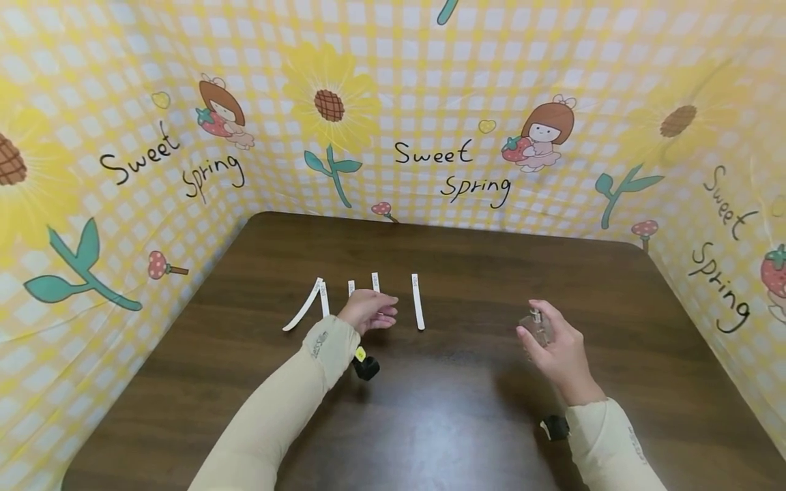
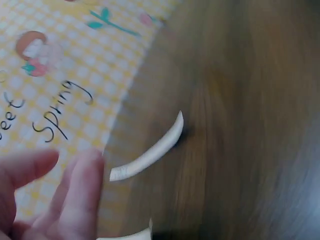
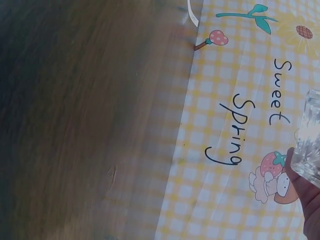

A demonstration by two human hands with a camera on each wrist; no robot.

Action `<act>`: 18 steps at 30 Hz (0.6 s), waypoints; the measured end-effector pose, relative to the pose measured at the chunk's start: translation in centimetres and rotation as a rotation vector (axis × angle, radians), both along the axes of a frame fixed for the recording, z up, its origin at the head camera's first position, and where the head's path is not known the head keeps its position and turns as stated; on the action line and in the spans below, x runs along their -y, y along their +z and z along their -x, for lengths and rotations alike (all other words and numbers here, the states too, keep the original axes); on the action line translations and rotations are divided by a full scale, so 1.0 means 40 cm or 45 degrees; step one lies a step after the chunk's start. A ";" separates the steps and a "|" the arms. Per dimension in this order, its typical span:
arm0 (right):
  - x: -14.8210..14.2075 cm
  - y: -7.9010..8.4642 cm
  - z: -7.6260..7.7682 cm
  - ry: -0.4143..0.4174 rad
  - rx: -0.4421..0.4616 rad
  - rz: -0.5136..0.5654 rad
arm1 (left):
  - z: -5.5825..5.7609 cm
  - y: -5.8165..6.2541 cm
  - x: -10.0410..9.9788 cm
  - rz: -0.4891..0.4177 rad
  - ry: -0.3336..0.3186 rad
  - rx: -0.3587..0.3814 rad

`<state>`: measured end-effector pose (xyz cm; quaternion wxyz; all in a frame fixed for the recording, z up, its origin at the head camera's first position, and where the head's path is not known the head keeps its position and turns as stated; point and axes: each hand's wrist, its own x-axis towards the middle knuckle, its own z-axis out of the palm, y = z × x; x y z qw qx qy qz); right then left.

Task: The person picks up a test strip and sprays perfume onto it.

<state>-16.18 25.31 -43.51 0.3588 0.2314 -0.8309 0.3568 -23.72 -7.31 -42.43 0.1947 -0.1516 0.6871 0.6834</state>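
My right hand [image 1: 565,351] grips a small clear glass spray bottle [image 1: 537,329] above the right side of the table, its index finger on the sprayer top. The bottle [image 3: 311,140] also shows at the right edge of the right wrist view, with part of the hand behind it. To the left, my left hand [image 1: 370,310] hovers over a row of white paper strips, fingers loosely bent and nothing seen in them. It covers parts of the middle strips. The rightmost strip [image 1: 418,303] lies beside its fingertips. A curved strip [image 2: 150,157] appears past the fingers in the left wrist view.
On the far left of the row, a curled strip [image 1: 301,310] meets another strip [image 1: 325,300] at the top. The dark wooden table [image 1: 467,423] is enclosed by a yellow checked cloth [image 1: 442,88] at its back and sides. Each wrist wears a small black camera.
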 end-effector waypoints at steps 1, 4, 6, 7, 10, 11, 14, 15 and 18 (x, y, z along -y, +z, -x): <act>-0.003 -0.001 -0.001 -0.008 0.004 -0.002 | 0.005 0.001 -0.004 0.030 -0.031 0.003; -0.010 -0.001 -0.003 -0.027 0.010 -0.007 | 0.021 0.003 -0.015 0.132 -0.136 0.023; -0.014 -0.001 -0.005 -0.036 0.010 -0.013 | 0.032 0.003 -0.023 0.184 -0.188 0.034; -0.016 -0.001 -0.006 -0.038 0.012 -0.013 | 0.036 0.002 -0.027 0.206 -0.210 0.034; -0.020 -0.001 -0.008 -0.038 0.023 -0.015 | 0.049 -0.007 -0.043 0.264 -0.248 0.023; -0.021 0.000 -0.008 -0.040 0.027 -0.017 | 0.053 -0.014 -0.050 0.279 -0.252 0.021; -0.023 0.001 -0.010 -0.043 0.035 -0.024 | 0.062 -0.033 -0.069 0.360 -0.271 0.009; -0.023 0.002 -0.011 -0.045 0.035 -0.025 | 0.065 -0.039 -0.075 0.393 -0.278 0.003; -0.021 0.005 -0.014 -0.056 0.031 -0.023 | 0.066 -0.053 -0.089 0.498 -0.316 -0.010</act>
